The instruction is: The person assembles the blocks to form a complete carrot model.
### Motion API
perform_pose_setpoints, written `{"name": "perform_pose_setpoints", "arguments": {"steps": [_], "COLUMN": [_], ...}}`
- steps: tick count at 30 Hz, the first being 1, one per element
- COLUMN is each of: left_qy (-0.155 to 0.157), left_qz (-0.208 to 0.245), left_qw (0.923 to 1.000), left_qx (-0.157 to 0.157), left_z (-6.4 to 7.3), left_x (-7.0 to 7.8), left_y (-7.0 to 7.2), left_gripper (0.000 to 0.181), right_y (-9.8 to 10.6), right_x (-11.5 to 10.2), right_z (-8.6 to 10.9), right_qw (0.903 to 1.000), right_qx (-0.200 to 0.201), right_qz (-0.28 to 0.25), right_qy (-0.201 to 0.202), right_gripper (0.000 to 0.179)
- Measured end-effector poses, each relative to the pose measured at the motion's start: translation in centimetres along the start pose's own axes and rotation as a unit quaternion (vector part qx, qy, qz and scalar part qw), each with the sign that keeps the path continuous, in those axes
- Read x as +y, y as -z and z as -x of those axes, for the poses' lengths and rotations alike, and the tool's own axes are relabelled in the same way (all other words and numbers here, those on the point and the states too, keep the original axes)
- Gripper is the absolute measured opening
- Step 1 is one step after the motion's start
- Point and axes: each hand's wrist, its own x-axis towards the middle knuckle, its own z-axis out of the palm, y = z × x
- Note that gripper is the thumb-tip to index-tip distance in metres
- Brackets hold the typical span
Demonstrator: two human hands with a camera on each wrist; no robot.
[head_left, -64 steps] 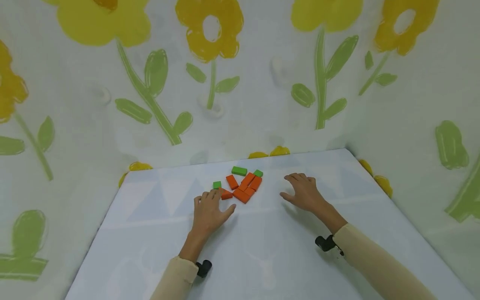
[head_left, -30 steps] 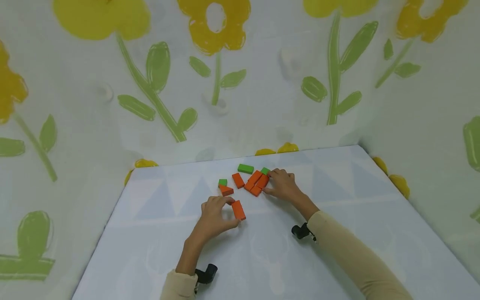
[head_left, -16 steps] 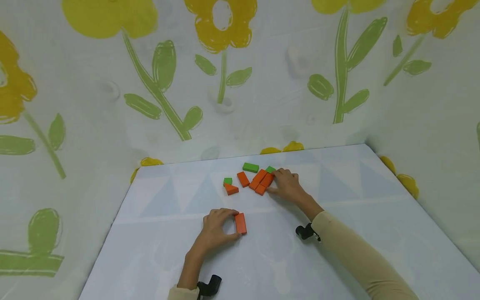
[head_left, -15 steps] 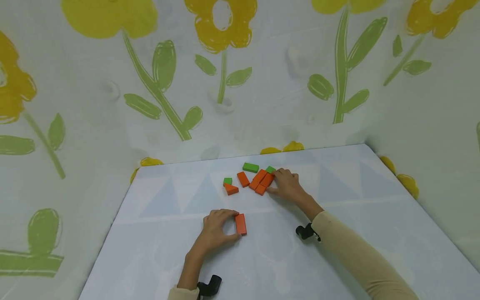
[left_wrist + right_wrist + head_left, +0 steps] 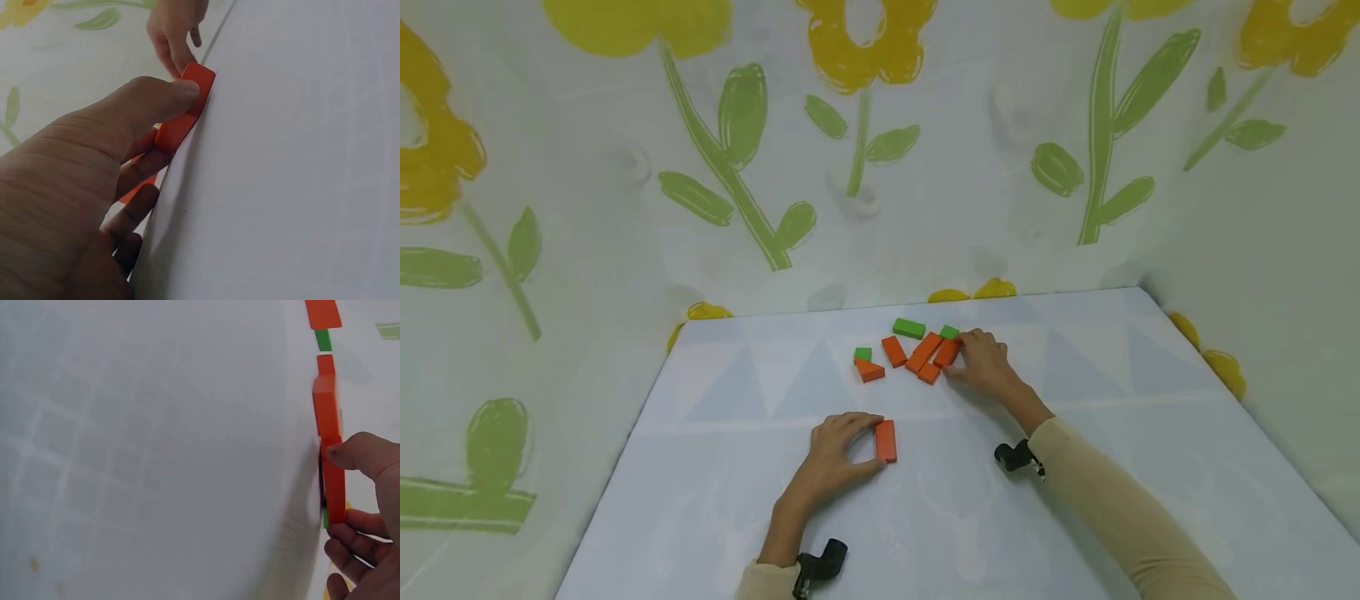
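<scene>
In the head view my left hand [image 5: 826, 462] pinches an orange rectangular block [image 5: 886, 441] lengthwise between thumb and fingertips, low over the table in front of the other blocks. The left wrist view has the thumb against this block's face, with fingers behind it. Farther back, my right hand [image 5: 988, 367] pinches another orange block [image 5: 947, 352] at the right side of the cluster. Seen from the right wrist, the thumb lies on one end of that block [image 5: 335, 487] and fingers at the other. A small square orange block [image 5: 929, 373] and a longer orange piece [image 5: 923, 352] lie beside it.
Behind the right hand's block sits a small green block [image 5: 950, 332]; a longer green block [image 5: 909, 328] lies farther back. Leftward are an orange block [image 5: 894, 351], an orange triangular block [image 5: 870, 370] and a green block [image 5: 863, 354]. Flower-printed walls border the white table [image 5: 715, 492].
My left hand took an orange block from the cluster and brought it nearer. My right hand moved left into the cluster and took hold of an orange block, which has shifted slightly from its neighbours.
</scene>
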Motion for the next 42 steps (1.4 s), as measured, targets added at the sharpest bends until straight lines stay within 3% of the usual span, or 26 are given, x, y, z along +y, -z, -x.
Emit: {"name": "perform_pose_setpoints", "arguments": {"steps": [4, 9, 14, 23, 30, 42], "left_qy": [-0.002, -0.011, -0.035, -0.081, -0.089, -0.095], "left_qz": [0.0, 0.002, 0.004, 0.015, 0.019, 0.02], "left_qw": [1.0, 0.9999, 0.9991, 0.9962, 0.9954, 0.9947], "left_qx": [-0.005, 0.001, 0.021, 0.029, 0.032, 0.035], "left_z": [0.0, 0.0, -0.4, -0.2, -0.1, -0.1], "left_x": [-0.1, -0.1, -0.2, -0.4, -0.6, -0.7], "left_y": [-0.2, -0.1, 0.0, -0.2, -0.2, -0.1], "left_gripper": [0.058, 0.062, 0.061, 0.037, 0.038, 0.04], "right_y": [0.8, 1.7, 1.9, 0.1, -1.5, -2.6], "right_x": [0.4, 0.4, -0.4, -3.3, -4.6, -5.7], "right_z": [0.9, 2.8, 5.5, 9.7, 10.5, 10.3], "right_qw": [0.9997, 0.9987, 0.9956, 0.9834, 0.976, 0.9765], "right_qx": [0.021, 0.039, 0.033, -0.004, -0.016, -0.047], "right_qz": [-0.012, -0.02, -0.046, -0.043, -0.041, -0.036], "right_qy": [-0.003, 0.024, 0.074, 0.176, 0.213, 0.207], "right_gripper": [0.065, 0.063, 0.061, 0.057, 0.054, 0.053]}}
